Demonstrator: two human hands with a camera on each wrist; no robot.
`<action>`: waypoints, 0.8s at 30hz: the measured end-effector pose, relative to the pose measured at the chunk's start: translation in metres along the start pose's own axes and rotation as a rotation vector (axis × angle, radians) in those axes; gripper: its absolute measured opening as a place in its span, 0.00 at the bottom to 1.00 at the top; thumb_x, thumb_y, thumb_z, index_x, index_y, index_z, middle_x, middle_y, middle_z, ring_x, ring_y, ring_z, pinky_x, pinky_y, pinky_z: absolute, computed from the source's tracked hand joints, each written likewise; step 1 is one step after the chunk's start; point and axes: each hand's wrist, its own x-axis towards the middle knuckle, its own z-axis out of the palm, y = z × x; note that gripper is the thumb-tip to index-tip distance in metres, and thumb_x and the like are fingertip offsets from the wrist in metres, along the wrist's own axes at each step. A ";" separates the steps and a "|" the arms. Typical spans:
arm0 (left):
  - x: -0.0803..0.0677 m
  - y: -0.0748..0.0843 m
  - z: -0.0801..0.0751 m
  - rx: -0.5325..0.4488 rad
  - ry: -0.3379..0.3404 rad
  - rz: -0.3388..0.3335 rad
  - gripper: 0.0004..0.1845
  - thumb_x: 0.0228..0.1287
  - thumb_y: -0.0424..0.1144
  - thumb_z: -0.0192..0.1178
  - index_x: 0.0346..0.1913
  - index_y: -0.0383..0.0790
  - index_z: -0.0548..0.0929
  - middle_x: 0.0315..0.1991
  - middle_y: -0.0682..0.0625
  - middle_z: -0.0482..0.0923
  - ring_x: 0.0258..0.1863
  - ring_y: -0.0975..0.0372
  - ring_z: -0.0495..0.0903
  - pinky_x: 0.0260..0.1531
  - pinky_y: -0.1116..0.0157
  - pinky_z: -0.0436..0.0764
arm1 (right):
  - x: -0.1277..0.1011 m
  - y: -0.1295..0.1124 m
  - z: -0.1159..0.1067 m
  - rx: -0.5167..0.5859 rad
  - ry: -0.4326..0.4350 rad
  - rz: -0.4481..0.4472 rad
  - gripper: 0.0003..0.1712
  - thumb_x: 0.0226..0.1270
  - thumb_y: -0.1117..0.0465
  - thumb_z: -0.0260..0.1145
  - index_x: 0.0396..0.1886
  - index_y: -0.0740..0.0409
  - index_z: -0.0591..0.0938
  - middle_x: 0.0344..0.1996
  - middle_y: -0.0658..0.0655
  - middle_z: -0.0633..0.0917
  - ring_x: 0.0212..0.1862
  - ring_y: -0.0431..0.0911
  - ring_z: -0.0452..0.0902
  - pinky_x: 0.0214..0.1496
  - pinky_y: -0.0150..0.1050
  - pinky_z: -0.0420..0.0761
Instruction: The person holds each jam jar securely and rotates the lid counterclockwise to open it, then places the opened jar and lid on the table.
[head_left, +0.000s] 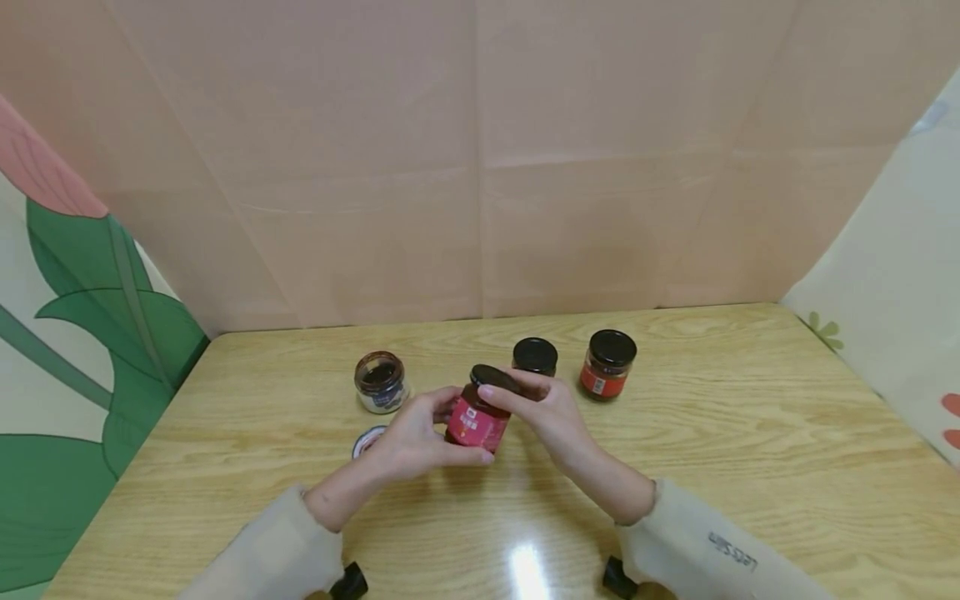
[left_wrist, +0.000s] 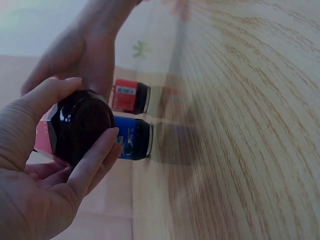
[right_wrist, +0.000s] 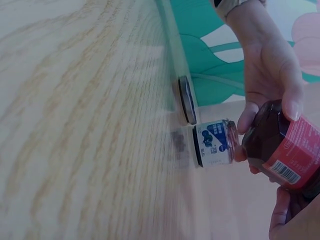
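A small glass jar with a red label is held tilted just above the wooden table. My left hand grips its body, thumb under and fingers on the far side. My right hand curls over its black lid. In the left wrist view the jar's dark base sits between my left thumb and fingers, with the right hand behind. The right wrist view shows the red label with a barcode; the lid is hidden there.
An open jar with a blue-white label stands at the left, its lid lying flat in front. Behind the hands stand a black-lidded jar and a red-labelled jar. Panels wall in the table's back and sides.
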 end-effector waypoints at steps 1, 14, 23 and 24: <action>0.000 0.000 0.000 0.008 0.000 0.003 0.40 0.46 0.42 0.76 0.63 0.33 0.71 0.53 0.43 0.80 0.52 0.55 0.79 0.46 0.62 0.82 | 0.000 0.000 0.000 0.000 0.000 -0.001 0.25 0.54 0.55 0.73 0.52 0.58 0.83 0.50 0.57 0.84 0.52 0.45 0.76 0.54 0.38 0.73; 0.000 0.000 0.001 -0.039 0.010 0.011 0.40 0.46 0.40 0.74 0.64 0.34 0.70 0.54 0.44 0.80 0.51 0.55 0.79 0.48 0.61 0.82 | -0.001 -0.001 0.000 0.076 -0.021 -0.064 0.25 0.54 0.59 0.72 0.53 0.62 0.82 0.47 0.57 0.86 0.48 0.43 0.79 0.51 0.37 0.77; -0.003 0.000 0.002 -0.127 -0.062 0.039 0.35 0.48 0.36 0.73 0.61 0.31 0.72 0.50 0.41 0.81 0.45 0.58 0.81 0.44 0.65 0.83 | -0.005 -0.002 -0.003 0.103 -0.080 -0.133 0.26 0.54 0.62 0.71 0.54 0.66 0.81 0.45 0.53 0.86 0.46 0.41 0.80 0.49 0.34 0.79; -0.003 0.000 0.002 -0.144 -0.086 0.053 0.35 0.49 0.35 0.72 0.61 0.31 0.72 0.49 0.41 0.80 0.44 0.59 0.81 0.44 0.65 0.83 | -0.006 -0.002 -0.005 0.110 -0.110 -0.161 0.26 0.55 0.63 0.71 0.55 0.68 0.80 0.44 0.51 0.86 0.45 0.41 0.80 0.48 0.35 0.79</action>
